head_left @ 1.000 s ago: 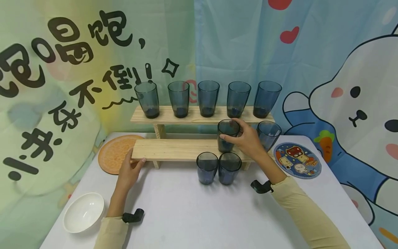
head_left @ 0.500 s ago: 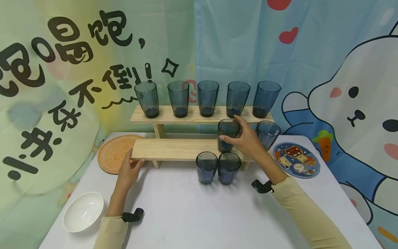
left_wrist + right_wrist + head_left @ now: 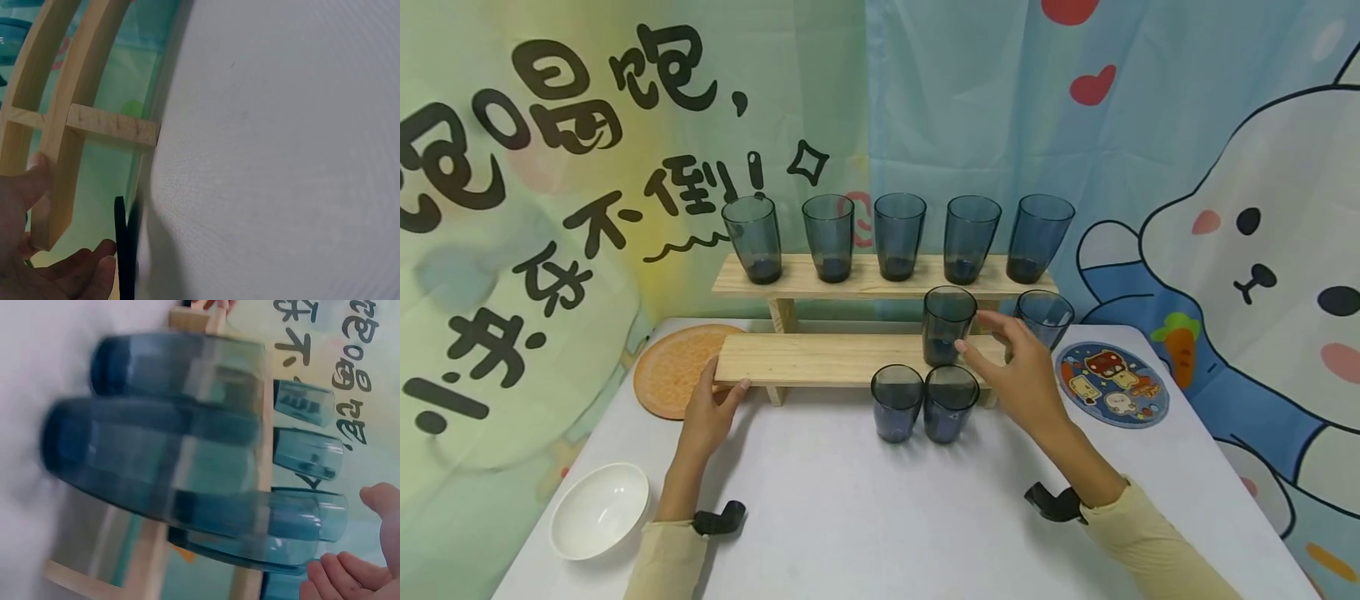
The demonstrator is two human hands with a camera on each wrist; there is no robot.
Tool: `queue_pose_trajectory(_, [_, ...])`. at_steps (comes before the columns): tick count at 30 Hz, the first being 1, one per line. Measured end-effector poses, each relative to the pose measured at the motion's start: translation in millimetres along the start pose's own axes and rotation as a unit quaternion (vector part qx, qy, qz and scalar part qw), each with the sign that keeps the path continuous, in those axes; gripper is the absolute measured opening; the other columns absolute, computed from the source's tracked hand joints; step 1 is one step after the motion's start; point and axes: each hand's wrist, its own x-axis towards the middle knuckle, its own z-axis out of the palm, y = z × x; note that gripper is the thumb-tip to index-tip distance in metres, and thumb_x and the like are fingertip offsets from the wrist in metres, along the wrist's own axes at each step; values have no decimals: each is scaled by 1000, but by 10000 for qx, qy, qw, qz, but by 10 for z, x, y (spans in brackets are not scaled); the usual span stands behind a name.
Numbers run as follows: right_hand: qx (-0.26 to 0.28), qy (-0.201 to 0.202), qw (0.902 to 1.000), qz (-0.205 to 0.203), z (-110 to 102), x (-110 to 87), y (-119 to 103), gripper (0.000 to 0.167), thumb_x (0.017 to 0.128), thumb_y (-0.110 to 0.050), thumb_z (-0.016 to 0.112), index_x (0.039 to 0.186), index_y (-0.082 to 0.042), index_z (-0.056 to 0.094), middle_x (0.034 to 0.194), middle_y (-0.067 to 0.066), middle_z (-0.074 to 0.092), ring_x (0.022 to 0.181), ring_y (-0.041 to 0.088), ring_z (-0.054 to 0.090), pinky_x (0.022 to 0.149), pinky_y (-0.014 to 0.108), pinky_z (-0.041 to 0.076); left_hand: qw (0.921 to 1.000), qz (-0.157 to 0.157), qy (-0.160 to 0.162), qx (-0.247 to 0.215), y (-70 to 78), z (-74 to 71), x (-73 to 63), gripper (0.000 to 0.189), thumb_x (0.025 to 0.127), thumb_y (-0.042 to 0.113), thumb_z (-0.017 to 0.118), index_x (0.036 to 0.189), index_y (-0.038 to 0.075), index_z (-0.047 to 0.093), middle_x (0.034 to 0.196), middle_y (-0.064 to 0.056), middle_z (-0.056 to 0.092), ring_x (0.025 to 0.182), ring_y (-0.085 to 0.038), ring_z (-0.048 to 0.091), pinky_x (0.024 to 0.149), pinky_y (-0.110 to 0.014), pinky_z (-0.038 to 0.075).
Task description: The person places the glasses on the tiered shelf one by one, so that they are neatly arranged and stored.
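A two-tier wooden rack [image 3: 820, 360] stands on the white table. My left hand [image 3: 707, 421] holds the left end of its lower board, with the thumb [image 3: 34, 175] against the board in the left wrist view. On that board's right part stands an upright blue-grey glass [image 3: 949, 317]. Beside it my right hand [image 3: 1021, 375] is apart from the glass, thumb and fingers spread with nothing between them. Farther right is another glass [image 3: 1047, 310], partly behind that hand. Two more glasses, a left one [image 3: 897, 406] and a right one [image 3: 950, 408], stand on the table before the rack.
Several like glasses line the upper board [image 3: 865, 287]. A white bowl [image 3: 599, 512] is at the table's left, an orange round mat [image 3: 673, 375] behind it. A blue patterned round mat [image 3: 1112, 387] lies right of the rack. A printed curtain [image 3: 955, 100] hangs behind.
My right hand has let go of the glass on the lower board and drawn back to the right and toward me. The glass stays standing there; the left hand keeps its place.
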Motion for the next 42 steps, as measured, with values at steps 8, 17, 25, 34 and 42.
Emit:
queue_pose_trajectory(8, [546, -794, 9944, 432, 201, -301, 260, 85, 92, -47, 83, 159, -11, 46, 159, 11, 51, 149, 34, 46, 123, 51, 38, 10000, -31, -2, -23, -9, -12, -1, 80, 111, 34, 57, 170, 7, 10, 167, -30, 29, 140, -50, 51, 113, -59, 47])
queue_pose_trajectory(17, [863, -1128, 9872, 727, 398, -401, 482, 95, 90, -45, 85, 164, -11, 36, 166, 17, 41, 155, 36, 38, 124, 51, 36, 10000, -67, 20, -20, -6, -19, 0, 78, 111, 31, 56, 170, 7, 11, 168, -29, 29, 140, -50, 52, 113, -58, 47])
queue_pose_trajectory(25, [927, -1023, 9877, 732, 444, -421, 566, 93, 88, -47, 86, 162, -16, 39, 164, 17, 43, 152, 36, 43, 123, 51, 38, 9999, -115, -4, 2, 15, -20, -8, 80, 111, 33, 56, 170, 7, 9, 169, -29, 27, 141, -50, 50, 114, -59, 45])
queue_pose_trajectory(34, [752, -929, 9911, 580, 432, -418, 579, 95, 86, -44, 89, 161, -10, 41, 158, 19, 51, 146, 36, 50, 119, 48, 43, 9999, -119, 11, 8, 2, -8, -1, 80, 111, 32, 57, 170, 6, 9, 168, -29, 28, 141, -50, 51, 114, -59, 46])
queue_pose_trajectory(42, [598, -1032, 9902, 732, 323, -431, 438, 95, 86, -44, 89, 161, -8, 41, 157, 21, 52, 145, 38, 52, 118, 49, 45, 9999, -122, 20, -36, 11, -12, -4, 79, 111, 31, 56, 170, 6, 9, 169, -29, 27, 142, -50, 50, 115, -58, 45])
